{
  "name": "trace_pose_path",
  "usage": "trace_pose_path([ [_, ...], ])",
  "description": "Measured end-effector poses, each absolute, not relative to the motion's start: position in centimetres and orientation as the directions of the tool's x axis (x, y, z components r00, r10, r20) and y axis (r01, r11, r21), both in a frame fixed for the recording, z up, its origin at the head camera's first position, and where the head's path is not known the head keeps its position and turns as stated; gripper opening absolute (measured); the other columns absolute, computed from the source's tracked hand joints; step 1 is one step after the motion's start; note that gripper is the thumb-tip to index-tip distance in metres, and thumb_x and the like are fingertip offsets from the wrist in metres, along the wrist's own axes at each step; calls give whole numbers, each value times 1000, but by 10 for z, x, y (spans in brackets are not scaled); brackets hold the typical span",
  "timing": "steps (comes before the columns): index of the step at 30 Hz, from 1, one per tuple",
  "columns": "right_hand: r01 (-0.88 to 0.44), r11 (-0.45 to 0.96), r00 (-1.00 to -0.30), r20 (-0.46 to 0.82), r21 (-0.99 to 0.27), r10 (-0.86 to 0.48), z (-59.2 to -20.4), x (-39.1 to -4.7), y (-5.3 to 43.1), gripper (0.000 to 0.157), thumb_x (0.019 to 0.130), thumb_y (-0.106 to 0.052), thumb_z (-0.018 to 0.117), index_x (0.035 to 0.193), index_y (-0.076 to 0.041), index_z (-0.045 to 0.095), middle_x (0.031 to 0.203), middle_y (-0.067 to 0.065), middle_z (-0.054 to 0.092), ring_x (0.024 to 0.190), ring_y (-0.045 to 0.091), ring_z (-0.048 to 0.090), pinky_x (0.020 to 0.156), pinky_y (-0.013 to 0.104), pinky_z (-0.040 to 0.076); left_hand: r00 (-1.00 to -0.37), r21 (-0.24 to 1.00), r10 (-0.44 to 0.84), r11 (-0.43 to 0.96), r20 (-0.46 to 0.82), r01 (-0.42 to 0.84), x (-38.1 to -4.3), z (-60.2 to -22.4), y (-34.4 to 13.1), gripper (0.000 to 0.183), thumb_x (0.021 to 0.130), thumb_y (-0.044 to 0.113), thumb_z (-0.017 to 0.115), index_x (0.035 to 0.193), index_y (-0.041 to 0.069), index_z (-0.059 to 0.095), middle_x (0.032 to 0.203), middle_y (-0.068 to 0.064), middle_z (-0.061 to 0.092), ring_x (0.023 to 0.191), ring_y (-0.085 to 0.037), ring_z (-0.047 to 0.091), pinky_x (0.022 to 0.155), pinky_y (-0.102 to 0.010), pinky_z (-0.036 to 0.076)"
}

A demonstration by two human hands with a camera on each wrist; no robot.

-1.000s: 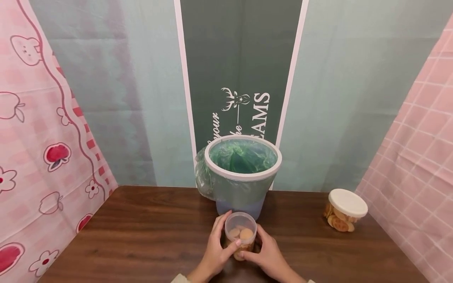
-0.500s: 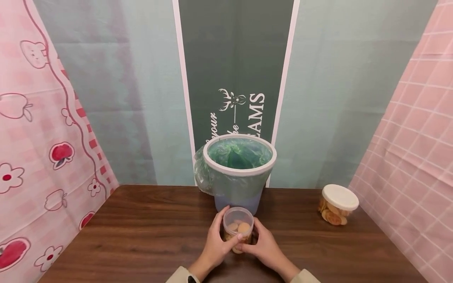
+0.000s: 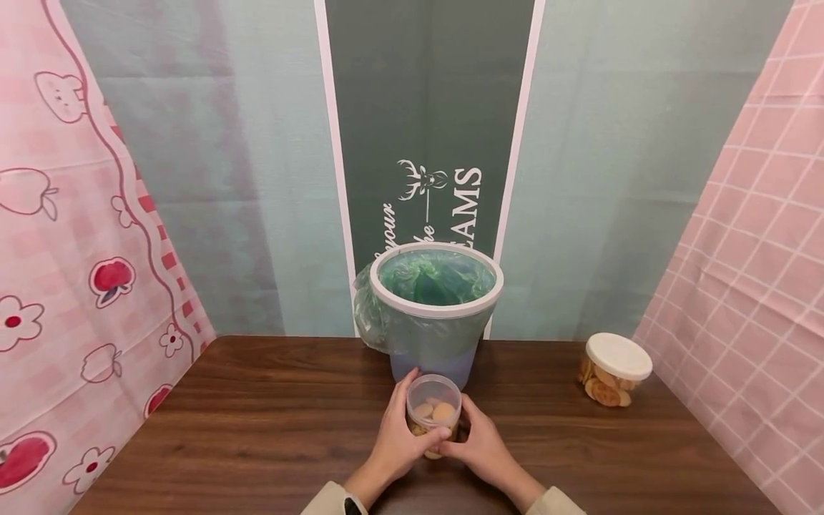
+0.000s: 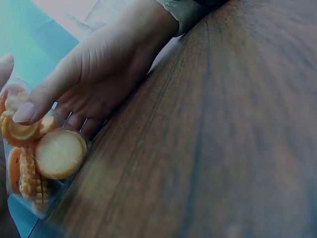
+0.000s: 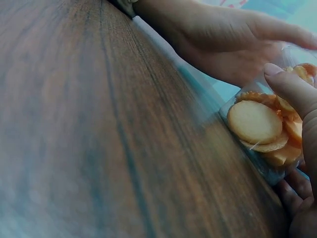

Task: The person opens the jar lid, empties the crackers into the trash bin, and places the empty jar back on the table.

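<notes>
Two tubs, one bin and two hands are in sight. The near tub (image 3: 433,422) sits low over the middle of the counter (image 3: 277,415), just in front of the bin (image 3: 431,350); its base is hidden from above, and any gap to the bin cannot be made out. The left hand (image 3: 399,440) and the right hand (image 3: 479,443) both curl round it, one from each side, fingers along the wall and thumbs meeting across the front. Its biscuits (image 3: 443,413) overlap too much to count; two show plainly on top, and the left wrist view has a pale round one beside ridged ones. The far tub (image 3: 606,386), also holding biscuits, stands well apart to the right under a white lid (image 3: 619,355). The bin, lined with a green bag (image 3: 370,322) that bulges out at its left, blocks the way straight ahead. Behind it hangs the back cloth (image 3: 579,157), meeting the counter's rear edge. A left cloth (image 3: 64,236) and a right cloth (image 3: 759,250) border the slanting sides. Wide wood lies left of the hands; on the right it reaches the far tub.
</notes>
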State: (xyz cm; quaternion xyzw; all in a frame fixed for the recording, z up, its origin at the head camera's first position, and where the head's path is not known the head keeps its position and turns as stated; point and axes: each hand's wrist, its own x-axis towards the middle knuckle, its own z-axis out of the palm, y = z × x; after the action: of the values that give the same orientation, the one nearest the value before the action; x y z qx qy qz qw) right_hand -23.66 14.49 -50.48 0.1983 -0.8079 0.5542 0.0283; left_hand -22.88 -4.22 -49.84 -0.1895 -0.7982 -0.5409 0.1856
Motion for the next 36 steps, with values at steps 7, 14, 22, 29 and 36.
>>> trace_pose_path([
  [7, -333, 299, -924, 247, -894, -292, -507, -234, 143, 74, 75, -26, 90, 139, -21, 53, 133, 2, 67, 119, 4, 61, 95, 20, 52, -763, 727, 156, 233, 627, 645, -228, -508, -47, 67, 97, 11, 50, 159, 3, 27, 155, -15, 49, 145, -18, 44, 117, -18, 32],
  [14, -338, 284, -922, 255, -897, -291, -508, -233, 141, 73, 75, -24, 90, 138, -21, 54, 131, 2, 68, 116, 5, 63, 94, 20, 52, -714, 683, 120, 217, 690, 697, -228, -512, -50, 64, 91, 1, 46, 154, -1, 38, 152, -22, 50, 143, -10, 45, 116, -14, 30],
  [22, -346, 296, -919, 258, -891, -297, -507, -234, 142, 74, 76, -26, 89, 140, -20, 52, 132, 2, 67, 117, 5, 62, 94, 20, 52, -751, 710, 93, 268, 654, 651, -229, -509, -49, 65, 89, 11, 61, 152, 7, 44, 143, -8, 56, 128, -17, 57, 110, -24, 42],
  [29, -327, 312, -927, 238, -892, -291, -505, -234, 143, 77, 75, -28, 90, 141, -21, 51, 134, 2, 66, 121, 7, 61, 96, 20, 51, -829, 792, 62, 265, 556, 551, -227, -503, -46, 75, 82, 25, 75, 151, 16, 47, 138, 0, 52, 123, -15, 54, 105, -25, 44],
  [36, -331, 330, -927, 239, -884, -290, -505, -235, 143, 77, 75, -30, 90, 141, -24, 51, 133, 0, 66, 122, 8, 61, 97, 21, 50, -862, 814, 53, 306, 504, 494, -226, -498, -44, 81, 78, 34, 82, 150, 20, 47, 142, 3, 52, 129, -12, 52, 111, -30, 42],
])
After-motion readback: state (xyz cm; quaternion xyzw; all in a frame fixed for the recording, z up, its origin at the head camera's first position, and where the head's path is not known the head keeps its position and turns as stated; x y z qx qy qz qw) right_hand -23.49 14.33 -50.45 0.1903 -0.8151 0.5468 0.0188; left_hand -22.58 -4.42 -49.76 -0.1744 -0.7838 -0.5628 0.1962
